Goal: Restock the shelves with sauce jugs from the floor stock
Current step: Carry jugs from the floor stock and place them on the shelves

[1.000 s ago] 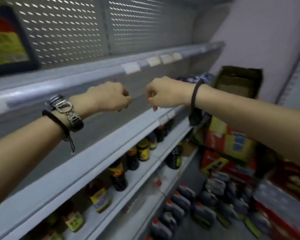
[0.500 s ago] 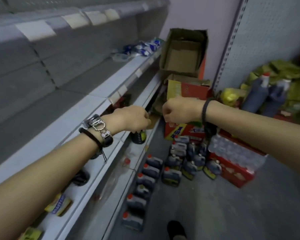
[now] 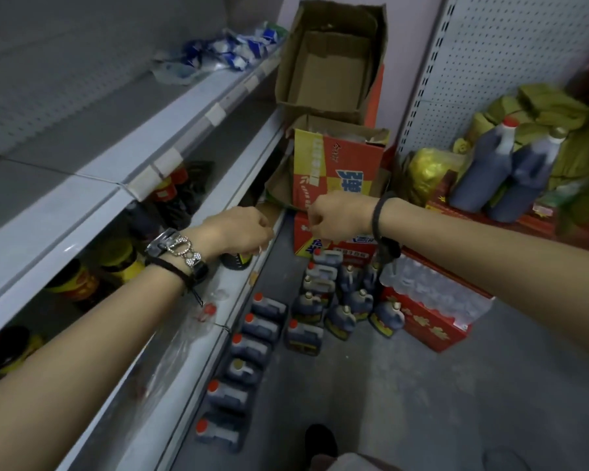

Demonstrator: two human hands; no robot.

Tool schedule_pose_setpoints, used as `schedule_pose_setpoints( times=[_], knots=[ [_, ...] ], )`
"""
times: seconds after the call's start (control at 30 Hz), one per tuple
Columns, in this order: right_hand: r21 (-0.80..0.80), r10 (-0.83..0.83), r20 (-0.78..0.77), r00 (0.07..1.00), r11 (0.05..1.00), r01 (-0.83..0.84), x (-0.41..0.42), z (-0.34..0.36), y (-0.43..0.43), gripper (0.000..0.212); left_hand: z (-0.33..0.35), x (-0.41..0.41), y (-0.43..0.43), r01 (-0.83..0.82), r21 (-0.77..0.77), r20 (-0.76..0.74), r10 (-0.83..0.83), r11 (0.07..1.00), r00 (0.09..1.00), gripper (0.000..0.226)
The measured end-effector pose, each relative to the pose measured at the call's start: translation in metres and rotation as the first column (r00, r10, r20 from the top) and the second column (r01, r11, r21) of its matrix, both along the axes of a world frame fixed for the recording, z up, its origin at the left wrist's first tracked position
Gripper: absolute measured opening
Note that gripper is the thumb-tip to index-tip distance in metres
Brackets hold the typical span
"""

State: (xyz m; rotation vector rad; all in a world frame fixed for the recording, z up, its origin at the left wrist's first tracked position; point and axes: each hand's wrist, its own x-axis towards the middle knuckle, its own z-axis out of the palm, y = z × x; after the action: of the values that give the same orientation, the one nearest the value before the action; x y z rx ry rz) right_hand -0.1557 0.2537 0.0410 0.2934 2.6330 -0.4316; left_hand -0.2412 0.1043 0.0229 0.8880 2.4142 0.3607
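Dark sauce jugs with red caps stand in a row on the floor [image 3: 249, 348] along the shelf base, and a second cluster of jugs [image 3: 340, 300] stands further right. Grey shelves [image 3: 92, 185] run along the left, with dark yellow-labelled bottles [image 3: 119, 256] on a lower level. My left hand [image 3: 238, 229] and my right hand [image 3: 337, 215] hang in the air side by side above the floor stock. Both have curled fingers and hold nothing. Neither touches a jug.
Stacked cardboard boxes [image 3: 334, 164] stand at the aisle's end, the top one open. Red cartons [image 3: 429, 321] with a wrapped pack of water bottles sit at right. Two large dark jugs [image 3: 504, 168] and green bags rest above them. Blue-white packets [image 3: 225, 52] lie on an upper shelf.
The view has swung down from the upper shelves to the floor stock. Both hands stayed raised together with curled fingers, now lower against the scene.
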Motion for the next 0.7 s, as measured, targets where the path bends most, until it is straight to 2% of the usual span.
schedule_pose_setpoints(
  times=[0.23, 0.47, 0.57, 0.7],
  knots=[
    [-0.05, -0.051, 0.075, 0.996, 0.997, 0.055, -0.029, -0.048, 0.068, 0.024, -0.041, -0.03, 0.052, -0.016, -0.024, 0.109, 0.018, 1.0, 0.994, 0.023],
    [-0.044, -0.105, 0.135, 0.985, 0.993, 0.111, -0.062, -0.074, 0.113, 0.025, -0.063, -0.073, 0.102, 0.036, -0.043, 0.144, -0.029, 0.998, 0.989, 0.024],
    [-0.023, -0.119, 0.16, 0.98, 0.992, 0.125, -0.075, -0.08, 0.127, 0.02, -0.065, -0.092, 0.122, 0.092, -0.051, 0.115, -0.086, 0.994, 0.99, 0.027],
    [-0.033, -0.156, 0.154, 0.976, 0.986, 0.163, -0.091, -0.09, 0.145, 0.023, -0.076, -0.115, 0.141, 0.121, -0.055, 0.118, -0.114, 0.991, 0.987, 0.027]
  ],
)
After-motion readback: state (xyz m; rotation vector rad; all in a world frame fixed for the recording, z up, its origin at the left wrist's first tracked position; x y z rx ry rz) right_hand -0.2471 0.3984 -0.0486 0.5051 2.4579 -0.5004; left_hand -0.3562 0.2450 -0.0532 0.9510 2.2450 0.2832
